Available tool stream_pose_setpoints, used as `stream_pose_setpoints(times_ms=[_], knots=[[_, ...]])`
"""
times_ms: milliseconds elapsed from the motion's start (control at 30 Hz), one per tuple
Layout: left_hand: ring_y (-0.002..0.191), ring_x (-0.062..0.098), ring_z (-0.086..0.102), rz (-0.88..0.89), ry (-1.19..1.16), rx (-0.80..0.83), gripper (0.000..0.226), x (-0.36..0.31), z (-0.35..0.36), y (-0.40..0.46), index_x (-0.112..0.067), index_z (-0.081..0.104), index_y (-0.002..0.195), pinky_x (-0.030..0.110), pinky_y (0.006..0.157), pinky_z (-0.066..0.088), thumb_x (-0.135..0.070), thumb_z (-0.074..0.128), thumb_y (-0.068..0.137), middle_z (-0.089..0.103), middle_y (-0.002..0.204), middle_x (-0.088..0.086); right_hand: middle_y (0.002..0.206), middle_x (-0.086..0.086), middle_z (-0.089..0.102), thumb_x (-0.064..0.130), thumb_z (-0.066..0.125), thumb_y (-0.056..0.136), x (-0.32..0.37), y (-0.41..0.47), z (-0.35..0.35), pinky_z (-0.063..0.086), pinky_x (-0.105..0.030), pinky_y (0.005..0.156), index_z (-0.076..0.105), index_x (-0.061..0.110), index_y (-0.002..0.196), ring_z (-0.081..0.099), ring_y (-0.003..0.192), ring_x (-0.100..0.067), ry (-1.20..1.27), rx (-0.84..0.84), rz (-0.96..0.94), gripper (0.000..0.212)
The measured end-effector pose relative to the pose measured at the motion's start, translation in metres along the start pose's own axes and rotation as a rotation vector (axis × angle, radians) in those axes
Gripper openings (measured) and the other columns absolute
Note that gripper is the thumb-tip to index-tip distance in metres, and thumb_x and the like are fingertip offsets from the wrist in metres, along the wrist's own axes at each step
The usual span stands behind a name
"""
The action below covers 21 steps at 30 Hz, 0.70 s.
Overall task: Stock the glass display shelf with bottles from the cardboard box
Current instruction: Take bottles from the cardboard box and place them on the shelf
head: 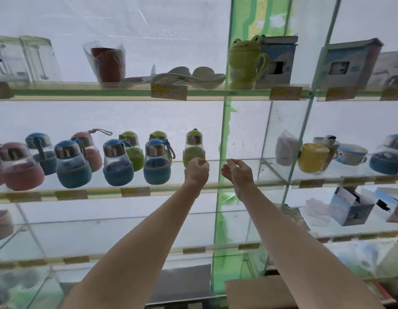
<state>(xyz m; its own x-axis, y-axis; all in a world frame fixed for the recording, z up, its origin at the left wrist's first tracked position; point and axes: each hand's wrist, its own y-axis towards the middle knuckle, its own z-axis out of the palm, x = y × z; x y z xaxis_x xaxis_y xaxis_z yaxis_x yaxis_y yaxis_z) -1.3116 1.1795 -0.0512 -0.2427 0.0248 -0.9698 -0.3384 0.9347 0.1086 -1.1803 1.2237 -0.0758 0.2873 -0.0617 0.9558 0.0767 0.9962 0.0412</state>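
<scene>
The shelf (135, 191) already carries pink, blue and green bottles; the rightmost green bottle (194, 148) stands at the row's end, left hand (196, 170) loosely curled against it, apparently released; right hand (238, 171) empty; space remains rightward (box (260, 293) contents unseen).

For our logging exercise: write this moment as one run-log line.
stage: placing | left hand: at green bottle, grip unclear | right hand: open, empty | glass shelf: bottles in rows
</scene>
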Motion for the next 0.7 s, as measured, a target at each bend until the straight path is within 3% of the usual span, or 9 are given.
stream_pose_setpoints(times_ms=[100,267,433,567,700], knots=[[0.087,0.031,0.067,-0.021,-0.054,0.043,0.008,-0.001,0.028,-0.031,-0.015,0.061,0.096,0.041,0.086,0.054,-0.016,0.053,0.096,0.071,0.104,0.019,0.093,-0.014,0.066,0.013,0.057,0.100,-0.005,-0.023,-0.034,0.059,-0.035,0.079,0.064,0.003,0.107,0.067,0.082,-0.026,-0.002,-0.030,0.016,0.014],[0.077,0.025,0.061,-0.078,-0.067,0.134,0.005,0.010,0.082,-0.080,-0.013,0.060,0.097,0.034,0.074,0.050,-0.015,0.055,0.097,0.071,0.098,0.017,0.101,-0.015,0.066,0.017,0.057,0.101,-0.022,-0.053,-0.104,0.058,-0.038,0.080,0.063,0.006,0.111,0.066,0.089,-0.028,-0.056,-0.058,0.089,0.016],[0.078,0.024,0.061,-0.142,-0.013,0.254,0.007,0.042,0.133,-0.121,-0.018,0.060,0.091,0.038,0.080,0.052,-0.018,0.056,0.096,0.070,0.088,0.011,0.094,-0.007,0.064,0.022,0.060,0.100,-0.047,-0.083,-0.180,0.056,-0.031,0.065,0.061,0.010,0.111,0.064,0.078,-0.022,-0.139,-0.072,0.169,0.017],[0.074,0.025,0.057,-0.226,0.009,0.375,0.007,0.067,0.167,-0.150,-0.014,0.061,0.094,0.036,0.068,0.047,-0.018,0.056,0.098,0.069,0.090,0.016,0.090,-0.008,0.061,0.028,0.061,0.100,-0.072,-0.118,-0.234,0.051,-0.031,0.064,0.060,0.011,0.103,0.061,0.073,-0.022,-0.217,-0.099,0.274,0.017],[0.067,0.023,0.056,-0.219,0.036,0.516,0.012,0.095,0.199,-0.178,-0.005,0.062,0.105,0.028,0.060,0.044,-0.013,0.055,0.099,0.066,0.088,0.016,0.081,-0.006,0.059,0.021,0.058,0.101,-0.087,-0.155,-0.279,0.052,-0.028,0.057,0.060,0.013,0.097,0.060,0.062,-0.017,-0.204,-0.218,0.329,0.009]])
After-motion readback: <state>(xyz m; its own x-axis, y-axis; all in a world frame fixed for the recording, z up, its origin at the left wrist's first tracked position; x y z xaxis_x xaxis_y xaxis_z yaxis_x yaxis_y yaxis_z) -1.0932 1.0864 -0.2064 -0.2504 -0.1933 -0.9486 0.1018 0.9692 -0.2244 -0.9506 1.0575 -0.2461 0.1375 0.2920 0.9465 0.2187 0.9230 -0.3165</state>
